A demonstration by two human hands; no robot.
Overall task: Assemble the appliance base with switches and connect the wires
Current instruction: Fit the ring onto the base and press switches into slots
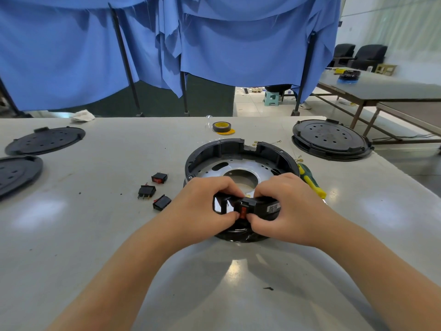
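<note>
Head view shows the red rocker switch pinched between both thumbs at the near wall of the appliance base, left hand and right hand curled around the rim on either side.

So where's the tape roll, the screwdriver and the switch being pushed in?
tape roll (221,127), head view, on its top face.
screwdriver (312,182), head view, on its green-yellow handle.
switch (243,210), head view, on its red rocker.

Both hands hide the appliance base near rim and most of the red switch.
</note>
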